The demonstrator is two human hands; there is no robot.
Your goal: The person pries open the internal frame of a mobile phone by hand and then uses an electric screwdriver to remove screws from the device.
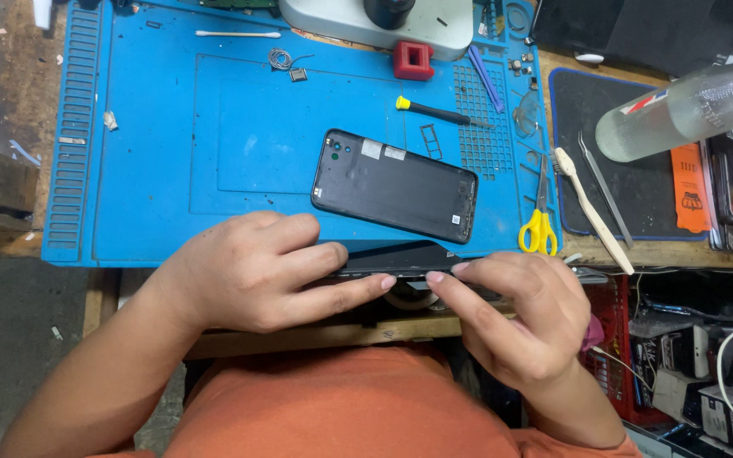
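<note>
1. Head view: blue mat [214, 170] covers the counter [10, 102].
2. Black back cover [394, 185] lies tilted at centre.
3. Dark, thin phone body [400, 259] sits at 6 o'clock, pinched by left hand [252, 271] and right hand [523, 318], fingers closed on its edge.

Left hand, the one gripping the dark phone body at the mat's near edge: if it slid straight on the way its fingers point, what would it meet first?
The left hand points rightward along the phone body. It would first meet the fingertips of the right hand, which look almost touching already.
</note>
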